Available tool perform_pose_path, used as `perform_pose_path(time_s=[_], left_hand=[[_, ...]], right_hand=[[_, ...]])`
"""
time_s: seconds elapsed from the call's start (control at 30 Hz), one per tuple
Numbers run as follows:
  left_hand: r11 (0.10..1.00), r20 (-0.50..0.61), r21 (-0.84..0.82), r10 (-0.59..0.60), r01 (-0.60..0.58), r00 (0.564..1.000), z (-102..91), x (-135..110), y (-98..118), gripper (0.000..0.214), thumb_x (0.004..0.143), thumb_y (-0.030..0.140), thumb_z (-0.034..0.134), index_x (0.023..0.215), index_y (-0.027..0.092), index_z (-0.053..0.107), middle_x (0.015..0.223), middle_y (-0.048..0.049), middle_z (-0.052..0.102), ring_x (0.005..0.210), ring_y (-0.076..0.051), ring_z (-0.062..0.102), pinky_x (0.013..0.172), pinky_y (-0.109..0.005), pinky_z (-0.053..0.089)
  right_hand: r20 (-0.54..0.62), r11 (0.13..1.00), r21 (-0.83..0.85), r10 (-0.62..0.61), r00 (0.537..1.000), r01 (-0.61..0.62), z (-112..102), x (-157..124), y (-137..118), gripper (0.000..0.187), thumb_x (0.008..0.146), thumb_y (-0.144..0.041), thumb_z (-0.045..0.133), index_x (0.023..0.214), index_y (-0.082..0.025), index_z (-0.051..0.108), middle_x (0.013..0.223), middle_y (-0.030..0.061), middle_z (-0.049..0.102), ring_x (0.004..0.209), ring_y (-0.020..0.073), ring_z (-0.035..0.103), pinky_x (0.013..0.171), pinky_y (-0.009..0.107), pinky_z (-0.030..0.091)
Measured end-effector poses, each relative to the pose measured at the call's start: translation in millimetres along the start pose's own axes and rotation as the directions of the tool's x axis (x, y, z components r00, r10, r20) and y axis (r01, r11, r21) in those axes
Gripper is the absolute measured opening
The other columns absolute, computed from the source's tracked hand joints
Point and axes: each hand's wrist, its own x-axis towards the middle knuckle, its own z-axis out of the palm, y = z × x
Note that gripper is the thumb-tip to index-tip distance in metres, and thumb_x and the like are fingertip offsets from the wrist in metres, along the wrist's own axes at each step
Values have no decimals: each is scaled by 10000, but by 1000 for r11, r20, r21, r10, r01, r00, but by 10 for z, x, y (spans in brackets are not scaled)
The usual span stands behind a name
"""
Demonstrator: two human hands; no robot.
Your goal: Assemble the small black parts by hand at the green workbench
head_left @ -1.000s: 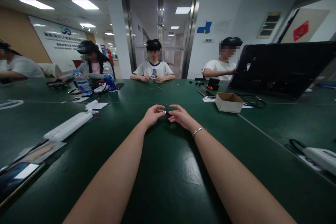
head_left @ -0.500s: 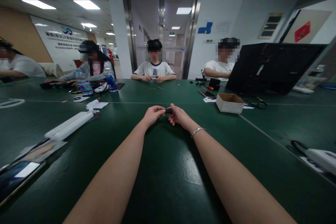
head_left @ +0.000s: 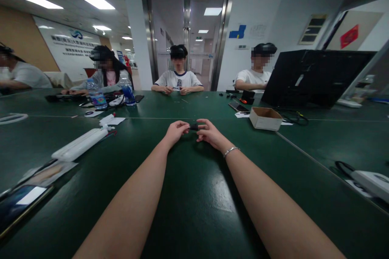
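A small black piece (head_left: pixel 193 127), slightly flared and too small to name, is pinched between the thumb and fingertips of my left hand (head_left: pixel 176 132). It is held just above the green table (head_left: pixel 188 194). Close to its right end is my right hand (head_left: pixel 212 135), fingers apart and slightly curled. Whether a right fingertip touches the piece, I cannot tell. A silver bracelet (head_left: pixel 231 151) circles my right wrist.
To the right stand a small cardboard box (head_left: pixel 266 119) and a large black monitor (head_left: pixel 316 79). A white power strip (head_left: pixel 79 144) and a phone (head_left: pixel 22 208) lie left. Across the table sit several people, with bottles (head_left: pixel 97 96) before one.
The fingers of my right hand have spread and drawn a little to the right, so more of the black piece shows. My left hand keeps its pinch almost in place.
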Motion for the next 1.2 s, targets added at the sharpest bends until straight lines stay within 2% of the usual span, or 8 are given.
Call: perform_pose_path(time_s=[0.2, 0.33, 0.53, 0.67, 0.83, 1.0, 1.13, 1.2], left_hand=[[1000, 12, -17, 0, 0, 1000, 11, -4, 15, 215, 628, 297, 693, 742, 129, 624, 623, -14, 612, 557, -104, 533, 547, -225, 370], [1000, 1, -21, -9, 9, 1000, 9, 5, 3, 212, 632, 304, 688, 735, 129, 625, 615, -11, 606, 549, -102, 523, 541, -223, 363], [1000, -6, -22, -16, 16, 1000, 15, -9, 22, 156, 647, 258, 657, 723, 127, 620, 617, -11, 601, 539, -96, 512, 525, -216, 353], [1000, -17, -19, -18, 17, 1000, 15, -19, 31, 143, 654, 254, 640, 720, 129, 621, 606, -10, 599, 532, -98, 507, 522, -218, 350], [1000, -18, -5, -2, 2, 1000, 17, -9, 18, 138, 649, 257, 643, 705, 132, 620, 604, -11, 600, 532, -100, 509, 530, -222, 357], [1000, -40, -14, -11, 11, 999, 22, -10, 19, 133, 642, 249, 647, 703, 135, 618, 594, -6, 593, 527, -100, 504, 533, -225, 361], [1000, -36, -11, -12, 12, 999, 24, -13, 22, 162, 632, 272, 664, 708, 136, 621, 612, -11, 604, 539, -104, 511, 548, -232, 376], [1000, -43, -10, -6, 6, 999, 19, -10, 20, 174, 628, 283, 671, 708, 137, 619, 616, -11, 604, 540, -105, 511, 553, -234, 378]], right_hand=[[17, 998, -54, 17, 1000, -16, -13, 11, 13, 75, 865, -169, 589, 927, -138, 562, 712, 4, 587, 371, 49, 467, 431, 226, 537], [91, 1000, -25, -6, 996, 8, -30, 1, 22, 424, 708, -5, 683, 1075, -182, 566, 855, -5, 590, 477, 53, 558, 540, 215, 567], [-4, 999, -49, 9, 1000, -9, -15, 8, 33, 166, 863, -180, 601, 1018, -145, 552, 695, -17, 553, 393, 59, 485, 462, 243, 553], [16, 1000, -12, 0, 1000, 1, -15, -12, 6, 531, 706, -39, 717, 1146, -222, 482, 874, -19, 552, 476, 57, 568, 543, 233, 574], [3, 998, -14, 59, 998, -59, -11, -2, -2, 174, 902, -230, 558, 1044, -145, 504, 733, -1, 556, 404, 63, 507, 486, 255, 563], [38, 1000, 9, 6, 999, -6, -24, -18, -4, 494, 708, -9, 699, 1103, -209, 479, 853, -25, 567, 467, 54, 557, 543, 232, 572], [-3, 997, 3, 73, 997, -73, -13, -17, -8, 196, 875, -189, 604, 1036, -156, 497, 707, -9, 564, 418, 70, 524, 507, 254, 571], [4, 998, -9, 58, 998, -58, -13, -14, -6, 206, 867, -159, 603, 1049, -157, 505, 743, 0, 575, 421, 68, 522, 498, 250, 569]])
